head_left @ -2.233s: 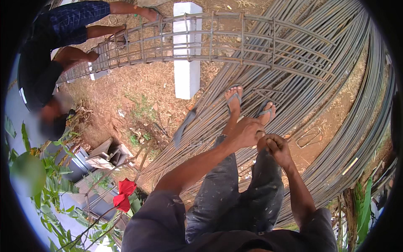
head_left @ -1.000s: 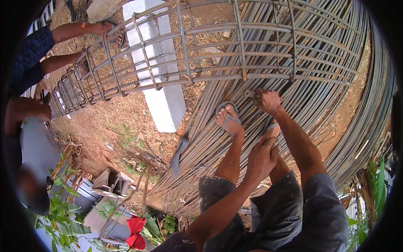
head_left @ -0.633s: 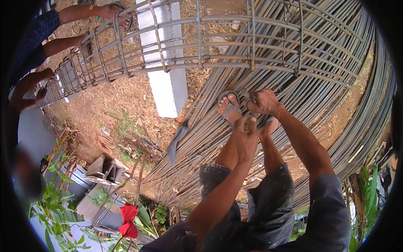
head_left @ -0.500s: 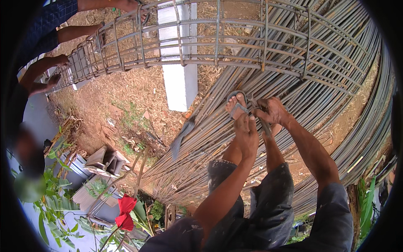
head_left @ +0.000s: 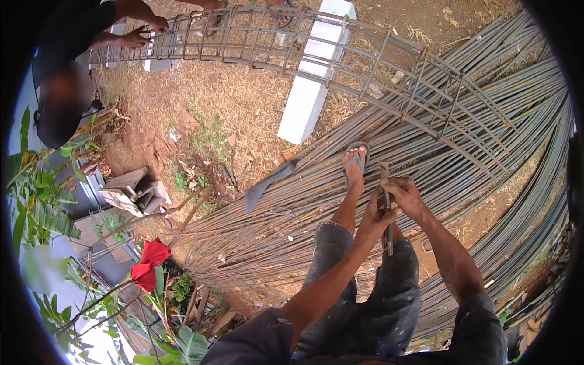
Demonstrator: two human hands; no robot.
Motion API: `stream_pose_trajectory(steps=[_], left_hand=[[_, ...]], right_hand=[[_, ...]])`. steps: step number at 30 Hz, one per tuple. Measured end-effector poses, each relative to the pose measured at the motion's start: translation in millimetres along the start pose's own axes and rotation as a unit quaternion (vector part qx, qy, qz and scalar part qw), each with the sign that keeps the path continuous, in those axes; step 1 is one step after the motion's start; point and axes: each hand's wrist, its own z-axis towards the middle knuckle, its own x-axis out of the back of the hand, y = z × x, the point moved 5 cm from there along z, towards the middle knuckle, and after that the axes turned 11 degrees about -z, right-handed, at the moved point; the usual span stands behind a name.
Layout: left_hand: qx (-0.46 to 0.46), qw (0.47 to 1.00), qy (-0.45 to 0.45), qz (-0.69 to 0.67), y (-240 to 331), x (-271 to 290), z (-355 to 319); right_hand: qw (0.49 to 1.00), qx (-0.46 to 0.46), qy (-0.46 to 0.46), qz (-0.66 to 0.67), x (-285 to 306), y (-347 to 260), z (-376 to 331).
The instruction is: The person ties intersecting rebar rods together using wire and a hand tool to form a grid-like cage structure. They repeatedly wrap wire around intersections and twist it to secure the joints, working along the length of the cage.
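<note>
Gripping one short, dark, rust-brown steel rod [head_left: 387, 210], the left hand [head_left: 372, 220] and right hand [head_left: 406, 197] close around it together, holding it upright above the knees; one sandalled foot [head_left: 354, 163] rests on the rebar pile [head_left: 486, 140], beside one long rebar cage [head_left: 316, 55] and one white block [head_left: 309, 91]

both arms stretched out forward and down over the knees, hands meeting in the middle. left hand [head_left: 372, 220] curled into a closed grip, right hand [head_left: 406, 196] just above it, fingers wrapped tight too, knuckles up, wrists nearly touching
</note>
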Motion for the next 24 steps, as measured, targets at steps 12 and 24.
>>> stream_pose_trajectory(steps=[12,24], left_hand=[[0.137,0.95,-0.021,0.281,-60.4,100.3,-91.5],[0.037,0.864,0.082,0.495,135.9,296.6,-110.7]], right_hand=[[0.875,-0.017,0.039,-0.483,-17.7,58.5,-40.6],[0.795,-0.079,-0.002,-0.602,-108.6,-51.0,142.4]])
